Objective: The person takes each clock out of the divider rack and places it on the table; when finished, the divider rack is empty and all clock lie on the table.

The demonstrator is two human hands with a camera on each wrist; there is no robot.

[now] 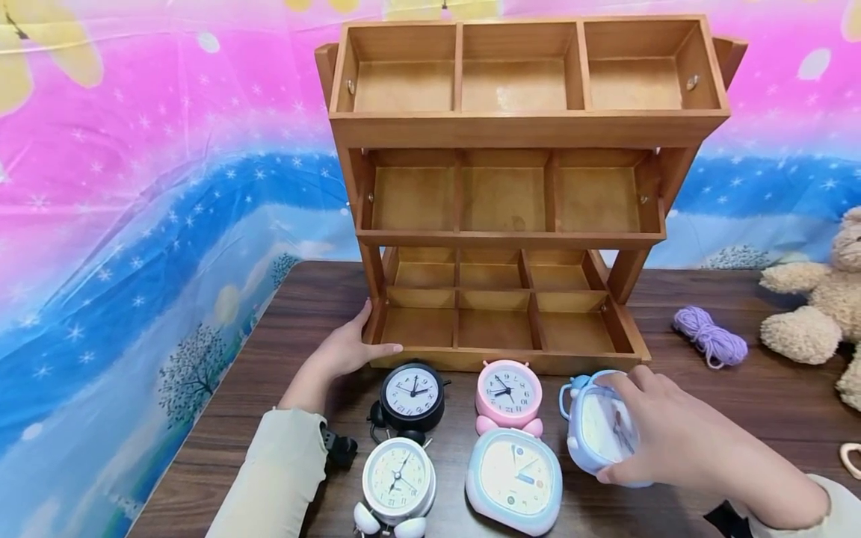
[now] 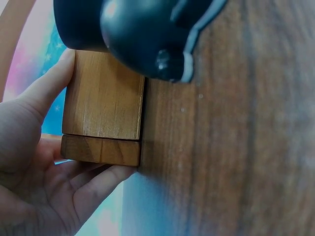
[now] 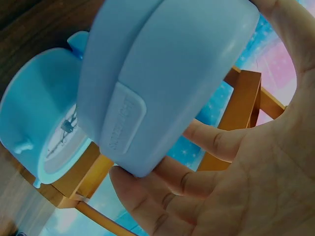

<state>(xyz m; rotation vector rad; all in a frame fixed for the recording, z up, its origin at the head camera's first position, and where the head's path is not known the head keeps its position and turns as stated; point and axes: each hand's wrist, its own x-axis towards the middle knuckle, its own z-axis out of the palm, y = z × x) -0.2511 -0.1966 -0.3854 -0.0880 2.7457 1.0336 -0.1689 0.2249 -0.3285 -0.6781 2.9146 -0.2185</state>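
Note:
My left hand (image 1: 346, 347) grips the front left corner of the wooden shelf rack (image 1: 494, 133), thumb along the front board and fingers round the side. In the left wrist view, a black twin-bell alarm clock (image 2: 138, 34) sits close to that board. My right hand (image 1: 662, 430) holds a light blue alarm clock (image 3: 167, 64) between thumb and fingers, its snooze button facing the right wrist camera. Another blue clock (image 3: 42, 108) is just beyond it, partly covered in the head view. A pink clock (image 1: 509, 392), a white twin-bell clock (image 1: 398, 478) and a rounded pale blue clock (image 1: 514, 482) lie between my hands.
The rack's tiers are split into compartments with low front boards. Right of it lie a skein of purple yarn (image 1: 710, 336) and a plush bear (image 1: 807, 321). A pale ring-shaped thing (image 1: 850, 457) shows at the right edge of the dark wooden table (image 1: 296, 306).

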